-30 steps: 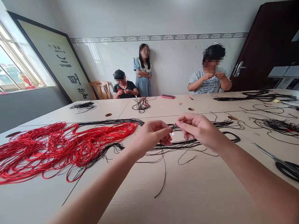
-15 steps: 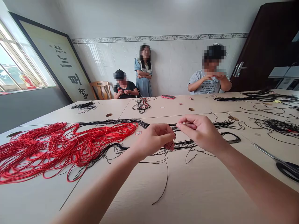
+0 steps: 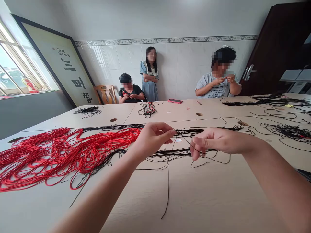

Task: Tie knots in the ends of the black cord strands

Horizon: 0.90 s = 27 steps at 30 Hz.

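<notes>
My left hand (image 3: pixel 153 139) pinches a thin black cord (image 3: pixel 167 184), which hangs down past the table surface in a long loose strand. My right hand (image 3: pixel 211 142) is to the right, its fingertips closed on what looks like the same cord. Between and behind my hands lie two long bundles of black cords (image 3: pixel 194 132). A large heap of red cord (image 3: pixel 65 155) spreads to the left of my left hand. A small white tag (image 3: pixel 178 140) lies just beyond my fingers.
Loose black cord bundles (image 3: pixel 289 131) cover the pale wooden table (image 3: pixel 206 194) at right. Scissors' black handle (image 3: pixel 305 174) barely enters the right edge. Across the table, two people (image 3: pixel 130 92) sit working with cords, another stands (image 3: pixel 149 77), and a red phone (image 3: pixel 175 101) lies there.
My right hand has swung right and lower, away from my left, drawing the cord out between them. My left hand has moved slightly left. The scissors have mostly left the view.
</notes>
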Each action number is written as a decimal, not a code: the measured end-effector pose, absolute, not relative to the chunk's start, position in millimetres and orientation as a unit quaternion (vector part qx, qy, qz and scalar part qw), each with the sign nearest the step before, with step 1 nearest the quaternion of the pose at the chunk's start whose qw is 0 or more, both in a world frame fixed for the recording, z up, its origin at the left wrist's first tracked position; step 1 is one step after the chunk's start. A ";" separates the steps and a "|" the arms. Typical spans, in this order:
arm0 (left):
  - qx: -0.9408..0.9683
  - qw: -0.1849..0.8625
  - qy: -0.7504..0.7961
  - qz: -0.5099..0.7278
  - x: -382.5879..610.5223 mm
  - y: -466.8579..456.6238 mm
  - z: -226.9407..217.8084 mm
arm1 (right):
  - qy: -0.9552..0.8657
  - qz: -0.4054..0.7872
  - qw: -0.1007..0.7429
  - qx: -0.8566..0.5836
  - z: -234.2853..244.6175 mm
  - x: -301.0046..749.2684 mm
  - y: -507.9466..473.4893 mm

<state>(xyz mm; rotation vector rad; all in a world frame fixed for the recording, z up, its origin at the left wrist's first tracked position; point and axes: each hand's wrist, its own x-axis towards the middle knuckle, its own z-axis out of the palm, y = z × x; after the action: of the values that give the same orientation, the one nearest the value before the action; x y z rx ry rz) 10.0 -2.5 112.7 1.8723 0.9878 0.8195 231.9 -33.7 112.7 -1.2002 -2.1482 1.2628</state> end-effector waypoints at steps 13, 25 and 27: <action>0.796 0.333 0.398 0.313 14.9 -15.7 119.8 | -0.727 0.355 0.411 -0.419 107.8 207.9 -36.8; 0.814 0.294 0.385 0.321 16.6 -16.6 119.3 | -0.678 0.458 0.406 -0.407 102.7 202.7 -33.3; 0.816 0.286 0.383 0.326 16.7 -16.5 118.8 | -0.681 0.443 0.412 -0.412 101.3 203.5 -32.3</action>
<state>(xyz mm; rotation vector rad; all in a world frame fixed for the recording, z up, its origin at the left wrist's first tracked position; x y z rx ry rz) 16.7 -16.5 118.8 2.1809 1.0233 0.8721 203.5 -32.3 101.3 -1.0367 -1.7142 1.1138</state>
